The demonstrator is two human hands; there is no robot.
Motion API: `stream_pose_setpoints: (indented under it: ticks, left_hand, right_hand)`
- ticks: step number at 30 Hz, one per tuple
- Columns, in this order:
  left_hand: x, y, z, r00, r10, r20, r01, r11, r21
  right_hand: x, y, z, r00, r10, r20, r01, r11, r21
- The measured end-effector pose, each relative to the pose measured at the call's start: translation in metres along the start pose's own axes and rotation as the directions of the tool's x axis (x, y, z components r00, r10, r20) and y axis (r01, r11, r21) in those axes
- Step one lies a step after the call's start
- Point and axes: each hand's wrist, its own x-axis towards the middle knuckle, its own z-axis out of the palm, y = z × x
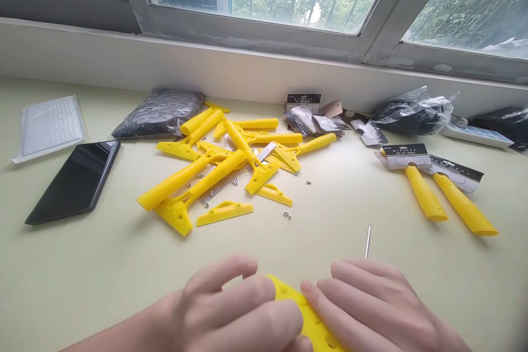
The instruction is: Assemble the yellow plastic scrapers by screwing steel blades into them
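Observation:
Low in the view, my left hand (243, 313) has its fingers curled over a yellow plastic scraper (315, 325). Only the scraper's flat head with its holes shows; my hands and the frame's lower edge cut off the rest. From the other side my right hand (371, 302) grips the same head, fingers close together and the index fingertip pressed on its top. A thin metal shaft (368, 240), like a screwdriver's, sticks out beyond my right hand. Its other end is hidden, so I cannot tell whether that hand holds it.
Several yellow scrapers (214, 177) lie piled ahead, with a loose yellow blade cover (225, 213) and small nuts and screws (287, 214) nearby. At left rests a black phone (76, 181). Carded scrapers (427, 192) lie at right; bagged black items (165, 113) sit by the window wall.

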Motion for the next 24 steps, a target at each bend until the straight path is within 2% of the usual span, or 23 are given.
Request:
stream_pose_setpoints:
  ticks: [1, 2, 3, 6, 11, 14, 19, 24]
  left_hand:
    - [-0.001, -0.004, 0.006, 0.994, 0.017, -0.104, -0.020, 0.999, -0.032]
    - [-0.002, -0.007, 0.012, 0.995, -0.011, -0.100, 0.007, 0.999, -0.047]
    - [-0.003, -0.011, 0.016, 0.991, 0.003, -0.135, -0.009, 0.999, -0.043]
    - [-0.004, -0.016, 0.017, 0.989, 0.058, -0.138, -0.061, 0.998, -0.019]
    - [-0.002, -0.022, 0.005, 0.988, 0.145, -0.043, -0.144, 0.989, 0.027]
    - [-0.001, -0.026, 0.005, 0.984, 0.164, -0.071, -0.161, 0.986, 0.047]
    - [-0.001, -0.033, 0.004, 0.983, 0.180, -0.040, -0.179, 0.984, 0.019]
    - [0.000, -0.035, -0.001, 0.985, 0.165, 0.050, -0.163, 0.986, -0.036]
  right_hand:
    - [0.000, 0.001, -0.001, 1.000, 0.007, 0.021, -0.007, 1.000, 0.009]
    - [0.000, 0.001, -0.001, 0.999, 0.007, 0.039, -0.008, 1.000, 0.019]
    - [-0.001, 0.002, -0.002, 0.999, 0.000, 0.049, -0.002, 1.000, 0.028]
    - [-0.001, 0.004, -0.003, 0.999, -0.026, 0.039, 0.025, 0.999, 0.033]
    - [-0.002, 0.002, -0.005, 0.996, -0.032, -0.080, 0.029, 0.999, -0.039]
    - [-0.005, 0.000, -0.008, 0.987, -0.070, -0.142, 0.053, 0.991, -0.124]
    - [-0.008, 0.000, -0.013, 0.987, -0.081, -0.138, 0.053, 0.979, -0.199]
    - [-0.009, -0.001, -0.015, 0.991, -0.041, -0.130, 0.024, 0.991, -0.131]
